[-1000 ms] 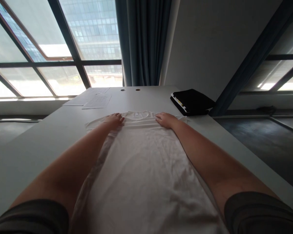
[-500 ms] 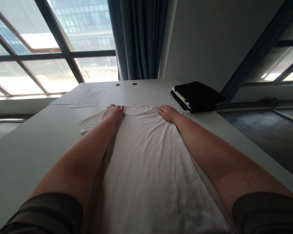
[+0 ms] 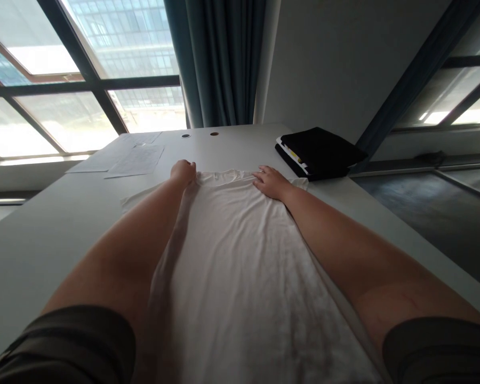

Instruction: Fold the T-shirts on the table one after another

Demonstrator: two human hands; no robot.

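A white T-shirt (image 3: 232, 266) lies spread lengthwise over the table, collar at the far end, with soft wrinkles running down its front. At the shoulder left of the collar, my left hand (image 3: 183, 173) has its fingers closed on the fabric. My right hand (image 3: 271, 183) rests on the opposite shoulder, fingers stretched out and slightly apart. My left forearm covers part of the left sleeve, and only a bit of the right sleeve shows beyond my right hand.
On the white table (image 3: 84, 224), printed paper sheets (image 3: 135, 161) lie at the far left. A black folder (image 3: 320, 152) with papers inside sits at the far right, close to the right sleeve. Two round holes are near the back edge, before a blue curtain (image 3: 220, 64).
My left hand has gone from lying on the shoulder to a closed grip, pulling the fabric slightly. My right hand stays about where it was. The view has shifted a little.
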